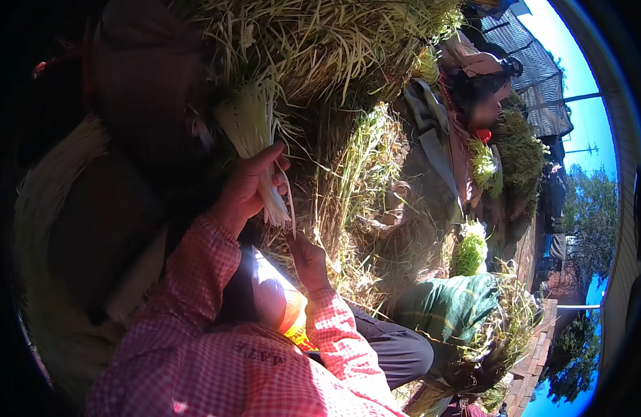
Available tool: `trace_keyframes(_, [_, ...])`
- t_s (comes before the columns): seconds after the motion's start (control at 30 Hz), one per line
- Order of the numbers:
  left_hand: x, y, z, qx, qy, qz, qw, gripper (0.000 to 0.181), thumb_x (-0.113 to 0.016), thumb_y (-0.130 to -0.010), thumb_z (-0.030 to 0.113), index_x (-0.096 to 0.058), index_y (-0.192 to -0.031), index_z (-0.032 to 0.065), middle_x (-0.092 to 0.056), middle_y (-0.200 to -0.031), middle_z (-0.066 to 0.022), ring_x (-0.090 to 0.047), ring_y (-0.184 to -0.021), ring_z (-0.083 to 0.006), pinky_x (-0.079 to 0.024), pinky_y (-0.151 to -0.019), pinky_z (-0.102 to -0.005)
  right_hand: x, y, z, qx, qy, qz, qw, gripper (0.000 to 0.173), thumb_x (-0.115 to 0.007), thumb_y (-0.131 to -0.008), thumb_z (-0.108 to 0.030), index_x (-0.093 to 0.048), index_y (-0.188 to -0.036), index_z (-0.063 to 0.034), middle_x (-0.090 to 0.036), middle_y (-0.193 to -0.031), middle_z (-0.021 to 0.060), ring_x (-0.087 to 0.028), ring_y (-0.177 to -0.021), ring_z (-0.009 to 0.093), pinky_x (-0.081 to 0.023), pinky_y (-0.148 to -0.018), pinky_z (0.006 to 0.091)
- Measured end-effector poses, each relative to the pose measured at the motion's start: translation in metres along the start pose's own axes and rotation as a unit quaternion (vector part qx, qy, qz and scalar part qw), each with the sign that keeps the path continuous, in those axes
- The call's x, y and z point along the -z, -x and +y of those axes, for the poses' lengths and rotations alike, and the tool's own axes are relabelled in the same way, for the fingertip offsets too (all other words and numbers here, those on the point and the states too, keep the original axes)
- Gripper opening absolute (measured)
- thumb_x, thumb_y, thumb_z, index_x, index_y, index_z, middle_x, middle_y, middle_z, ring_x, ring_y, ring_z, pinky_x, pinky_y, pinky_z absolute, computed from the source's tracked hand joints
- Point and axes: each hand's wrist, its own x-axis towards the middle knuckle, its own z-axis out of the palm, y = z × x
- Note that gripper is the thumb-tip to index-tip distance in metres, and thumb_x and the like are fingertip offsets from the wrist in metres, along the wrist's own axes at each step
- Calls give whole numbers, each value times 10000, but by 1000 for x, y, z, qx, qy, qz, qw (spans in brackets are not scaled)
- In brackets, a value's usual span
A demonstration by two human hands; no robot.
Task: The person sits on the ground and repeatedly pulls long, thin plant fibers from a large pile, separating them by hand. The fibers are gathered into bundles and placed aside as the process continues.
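My left hand is closed around a bunch of pale green, leafy stalks. Their white ends stick out below the fingers, and the leafy tops fan upward into shade. Just below and to the right, my right hand pinches the end of one thin white stalk that runs alongside the bunch. Above the bunch lies a large heap of long green stalks. Part of the right hand's fingers is in shadow, so their exact hold is hard to see.
Loose stalks and straw cover the ground to the right. A green cloth bundle lies near my knee. Another person sits at the upper right beside tied green bunches. More pale stalks lie at the left.
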Motion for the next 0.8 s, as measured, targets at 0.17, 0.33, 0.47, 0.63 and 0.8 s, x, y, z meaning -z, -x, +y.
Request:
trace_keyframes(0.17, [10,10,-28,62,-213,52,974,313,-752,-765,226,-600,-964,40,-613,-827,-47,-503,-558,-86,-441,-513,-280,6,-21,-37,-41,54,43,997,65,-578,-885,-117,-590,-903,-56,-567,-623,123,-589,-528,227,-437,-496,334])
trace_keyframes(0.33, [16,0,-60,4,-209,39,977,341,-767,-723,184,-612,-992,43,-601,-803,-20,-564,-743,-140,-471,-682,-340,21,-36,4,-19,158,58,986,131,-609,-844,-123,-607,-964,-71,-633,-733,128,-617,-615,285,-474,-561,351])
trace_keyframes(0.47, [-7,-2,-40,75,-99,71,990,304,-746,-757,205,-560,-954,68,-570,-748,-14,-558,-686,-149,-478,-635,-392,61,-24,138,-193,131,243,942,191,-646,-844,-193,-634,-957,-40,-631,-754,74,-580,-640,173,-461,-612,288])
trace_keyframes(0.63, [0,-7,-47,62,-102,37,992,269,-737,-773,235,-546,-889,85,-516,-651,8,-548,-591,-130,-476,-545,-358,56,-31,159,-188,32,241,951,193,-640,-850,-159,-642,-934,15,-659,-796,26,-576,-718,96,-466,-677,258])
trace_keyframes(0.8, [2,-14,-64,64,-163,48,983,199,-733,-750,187,-583,-803,67,-570,-646,-24,-542,-521,-136,-461,-505,-312,40,-12,105,-138,-133,258,947,116,-580,-895,-43,-616,-994,6,-613,-823,-34,-520,-706,39,-421,-624,187])
